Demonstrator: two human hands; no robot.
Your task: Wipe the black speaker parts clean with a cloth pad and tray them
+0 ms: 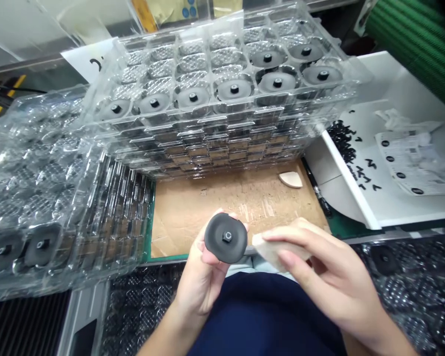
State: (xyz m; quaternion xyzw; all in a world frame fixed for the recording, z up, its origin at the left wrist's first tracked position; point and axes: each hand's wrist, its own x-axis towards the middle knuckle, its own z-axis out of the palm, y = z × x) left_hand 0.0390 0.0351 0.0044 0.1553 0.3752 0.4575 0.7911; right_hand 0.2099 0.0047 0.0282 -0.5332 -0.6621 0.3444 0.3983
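Note:
My left hand (203, 277) grips a round black disc-shaped part (226, 238) by its edge, its small raised stem facing up toward me. In my right hand (330, 269) a white, pad-like piece (280, 251) is pinched between thumb and fingers. The pad's tip comes close to the disc's right side; a small gap shows between them. Both hands are over the near edge of a brown cardboard sheet (181, 207). On that sheet, farther right, lies a second cream wedge-shaped pad (291, 179).
Stacked clear plastic trays (207, 126) with similar black discs stand behind the cardboard, more trays (40, 188) at left. A white bin (393, 212) on the right holds small black pieces (343, 141) and a label sheet (404, 163). A black pen (321, 198) lies beside it.

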